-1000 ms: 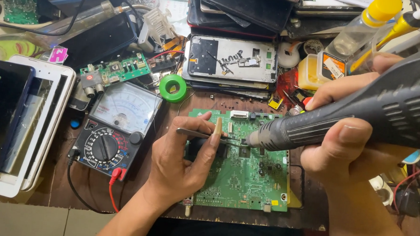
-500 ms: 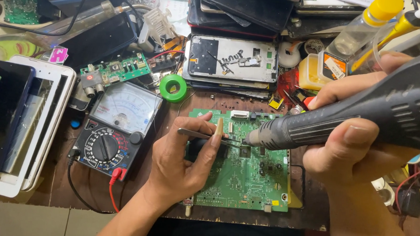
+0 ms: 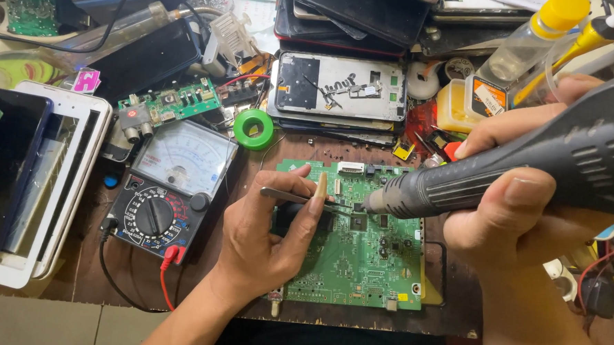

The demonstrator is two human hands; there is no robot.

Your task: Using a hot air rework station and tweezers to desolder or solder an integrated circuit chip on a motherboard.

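The left hand point(image 3: 262, 239) pinches tweezers point(image 3: 299, 197), tips on a small chip near the middle of the board point(image 3: 365, 265), which lies flat at the near edge of the surface point(image 3: 88, 280). The right hand point(image 3: 525, 223) is closed around a hot-air gun point(image 3: 500, 181), its nozzle aimed at the same chip from 3 o'clock. To do this well, the nozzle should probably hover just above, and the tweezers lift gently. The meter point(image 3: 168, 187) at 9 o'clock and phone parts point(image 3: 338, 87) at 12 o'clock leave little room; 6 o'clock is freer.

Left hand point(image 3: 266, 236) tweezers point(image 3: 299, 197), right hand point(image 3: 519, 216) hot-air tool point(image 3: 500, 177), circuit board point(image 3: 358, 264).
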